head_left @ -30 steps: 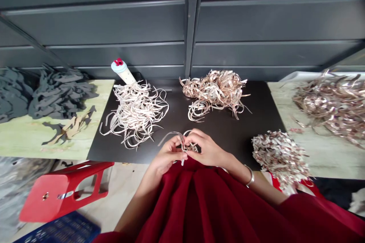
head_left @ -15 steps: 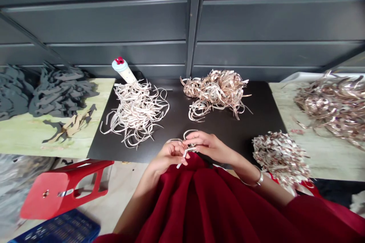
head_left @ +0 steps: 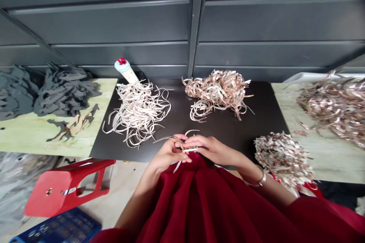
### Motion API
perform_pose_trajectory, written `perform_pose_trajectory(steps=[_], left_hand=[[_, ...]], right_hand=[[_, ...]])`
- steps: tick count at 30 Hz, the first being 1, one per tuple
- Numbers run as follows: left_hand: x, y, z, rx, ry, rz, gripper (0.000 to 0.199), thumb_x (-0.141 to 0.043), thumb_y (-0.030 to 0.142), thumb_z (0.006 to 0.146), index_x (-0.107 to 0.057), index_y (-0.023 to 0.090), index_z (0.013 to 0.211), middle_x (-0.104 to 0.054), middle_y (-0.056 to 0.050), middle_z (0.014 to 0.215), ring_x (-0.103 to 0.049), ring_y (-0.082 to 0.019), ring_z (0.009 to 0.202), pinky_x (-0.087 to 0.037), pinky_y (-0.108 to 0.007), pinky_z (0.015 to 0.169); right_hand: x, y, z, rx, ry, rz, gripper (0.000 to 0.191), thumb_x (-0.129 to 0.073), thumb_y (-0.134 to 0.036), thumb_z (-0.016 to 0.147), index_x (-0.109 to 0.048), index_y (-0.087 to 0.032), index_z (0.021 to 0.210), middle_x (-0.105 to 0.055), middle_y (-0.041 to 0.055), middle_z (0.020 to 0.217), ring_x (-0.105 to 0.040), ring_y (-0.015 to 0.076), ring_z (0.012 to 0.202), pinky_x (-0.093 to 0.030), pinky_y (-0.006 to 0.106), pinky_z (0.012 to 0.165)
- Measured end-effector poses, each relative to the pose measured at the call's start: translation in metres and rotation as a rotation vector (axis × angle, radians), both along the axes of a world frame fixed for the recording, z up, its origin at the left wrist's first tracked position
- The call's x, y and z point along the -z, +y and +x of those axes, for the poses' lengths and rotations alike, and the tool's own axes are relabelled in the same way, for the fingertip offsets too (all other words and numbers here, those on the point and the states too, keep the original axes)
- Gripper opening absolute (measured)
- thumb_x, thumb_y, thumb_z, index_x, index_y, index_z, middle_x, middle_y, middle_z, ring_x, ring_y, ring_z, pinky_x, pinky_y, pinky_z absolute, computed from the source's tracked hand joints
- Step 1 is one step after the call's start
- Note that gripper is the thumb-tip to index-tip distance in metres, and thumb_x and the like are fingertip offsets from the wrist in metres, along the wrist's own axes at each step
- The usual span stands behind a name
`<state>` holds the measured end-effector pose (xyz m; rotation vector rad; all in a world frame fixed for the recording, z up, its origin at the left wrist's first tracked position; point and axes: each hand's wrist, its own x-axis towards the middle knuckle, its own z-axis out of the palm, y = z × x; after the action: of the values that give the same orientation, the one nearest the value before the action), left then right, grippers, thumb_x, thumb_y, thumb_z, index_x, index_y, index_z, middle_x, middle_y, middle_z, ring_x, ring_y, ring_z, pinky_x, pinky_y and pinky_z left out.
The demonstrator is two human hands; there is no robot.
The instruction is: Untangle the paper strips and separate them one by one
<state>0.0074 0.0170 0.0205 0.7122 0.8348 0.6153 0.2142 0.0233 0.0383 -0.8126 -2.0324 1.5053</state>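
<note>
My left hand (head_left: pixel 169 154) is closed, fingertips pinching a thin pale strip (head_left: pixel 190 150) close to my lap at the table's front edge. From the other side, my right hand (head_left: pixel 212 149) grips the same strip, its fingers bent over it. Loose ends of strip stick out above and below the fingers; just how they cross is partly hidden. Beyond my left hand lies a loose heap of cream strips (head_left: pixel 141 108). A tangled pile of shiny rose-gold and white strips (head_left: pixel 221 91) lies further back. Near my right forearm sits a dense bundle of short white-and-copper pieces (head_left: pixel 281 155).
A cream bottle (head_left: pixel 127 71) with a red-topped lid stands behind the cream heap. Dark grey cut pieces (head_left: pixel 65 93) lie at the left, more metallic strips (head_left: pixel 333 110) at the right. A red stool (head_left: pixel 49 193) and a blue crate (head_left: pixel 65 228) are on the floor.
The strip between my fingers has turned nearly level, and its loose ends have shifted. My hands stay close together. The view has moved slightly.
</note>
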Motion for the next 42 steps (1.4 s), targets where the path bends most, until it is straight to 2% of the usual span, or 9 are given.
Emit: perform_pose_trajectory(steps=[10, 17, 24, 27, 31, 35, 37, 40, 42], left_hand=[[0.004, -0.007, -0.013, 0.056, -0.173, -0.001, 0.048, -0.080, 0.022, 0.063, -0.051, 0.015, 0.100, -0.066, 0.000, 0.067, -0.067, -0.016, 0.058, -0.051, -0.022, 0.054], [-0.005, 0.001, -0.009, 0.003, 0.100, 0.077, 0.035, -0.075, 0.036, 0.069, -0.052, 0.014, 0.083, -0.062, 0.002, 0.058, -0.063, -0.012, 0.049, -0.047, -0.020, 0.050], [0.008, -0.002, -0.008, 0.036, 0.290, 0.040, 0.031, -0.070, 0.038, 0.071, -0.055, 0.014, 0.083, -0.068, -0.003, 0.067, -0.069, -0.016, 0.062, -0.049, -0.024, 0.059], [0.008, -0.004, -0.013, 0.146, 0.328, 0.062, 0.025, -0.063, 0.037, 0.076, -0.055, 0.015, 0.083, -0.067, -0.002, 0.067, -0.067, -0.015, 0.059, -0.047, -0.023, 0.057], [0.000, -0.002, -0.012, 0.274, 0.506, 0.364, 0.026, -0.047, 0.039, 0.086, -0.057, 0.017, 0.078, -0.058, 0.003, 0.056, -0.053, -0.009, 0.044, -0.037, -0.020, 0.049], [-0.003, -0.003, -0.006, 0.153, 0.884, 0.701, 0.039, -0.034, 0.034, 0.093, -0.057, 0.018, 0.064, -0.055, 0.002, 0.052, -0.053, -0.012, 0.052, -0.037, -0.022, 0.058], [-0.003, -0.005, -0.003, 0.156, 1.018, 0.809, 0.037, -0.039, 0.030, 0.091, -0.058, 0.018, 0.063, -0.060, -0.001, 0.059, -0.055, -0.013, 0.056, -0.036, -0.023, 0.059], [-0.007, -0.009, 0.002, 0.242, 1.119, 0.935, 0.034, -0.042, 0.028, 0.090, -0.059, 0.018, 0.063, -0.060, -0.003, 0.064, -0.054, -0.014, 0.057, -0.032, -0.024, 0.057], [-0.010, -0.011, 0.005, 0.283, 1.172, 0.996, 0.033, -0.043, 0.028, 0.090, -0.060, 0.018, 0.064, -0.060, -0.004, 0.064, -0.053, -0.014, 0.057, -0.029, -0.025, 0.055]], right_hand=[[0.006, 0.013, 0.029, 0.030, 0.103, -0.150, 0.025, -0.047, -0.024, 0.093, -0.046, -0.017, 0.117, -0.064, 0.0123, 0.117, -0.060, 0.0189, 0.107, -0.045, 0.035, 0.090], [-0.001, 0.016, 0.022, 0.012, 0.108, -0.107, 0.032, -0.053, -0.024, 0.089, -0.048, -0.017, 0.120, -0.065, 0.0118, 0.114, -0.059, 0.0197, 0.111, -0.044, 0.038, 0.094], [0.019, 0.021, 0.036, 0.248, 0.269, -0.249, 0.008, -0.066, -0.026, 0.080, -0.066, -0.018, 0.082, -0.070, 0.0079, 0.100, -0.062, 0.0215, 0.105, -0.047, 0.039, 0.093], [0.030, 0.022, 0.043, 0.390, 0.321, -0.374, 0.014, -0.075, -0.027, 0.071, -0.063, -0.018, 0.071, -0.072, 0.0068, 0.095, -0.065, 0.0226, 0.100, -0.049, 0.039, 0.089], [0.043, 0.021, 0.045, 0.392, 0.406, -0.456, 0.028, -0.074, -0.045, 0.069, -0.061, -0.021, 0.074, -0.073, 0.0044, 0.082, -0.068, 0.0245, 0.092, -0.048, 0.045, 0.088], [0.044, 0.025, 0.044, 0.598, 0.473, -0.366, 0.064, -0.031, -0.081, 0.075, -0.060, -0.026, 0.090, -0.071, 0.0045, 0.077, -0.066, 0.0249, 0.095, -0.046, 0.048, 0.089], [0.038, 0.026, 0.038, 0.642, 0.451, -0.277, 0.066, -0.027, -0.079, 0.078, -0.060, -0.026, 0.096, -0.070, 0.0068, 0.087, -0.064, 0.0248, 0.099, -0.044, 0.047, 0.094], [0.027, 0.020, 0.016, 0.493, 0.329, -0.097, 0.043, -0.057, -0.061, 0.078, -0.061, -0.023, 0.098, -0.066, 0.0089, 0.104, -0.057, 0.0254, 0.109, -0.039, 0.044, 0.100], [0.021, 0.014, -0.005, 0.409, 0.204, 0.084, 0.033, -0.070, -0.049, 0.073, -0.062, -0.022, 0.090, -0.065, 0.0085, 0.101, -0.055, 0.0254, 0.108, -0.040, 0.042, 0.097]])
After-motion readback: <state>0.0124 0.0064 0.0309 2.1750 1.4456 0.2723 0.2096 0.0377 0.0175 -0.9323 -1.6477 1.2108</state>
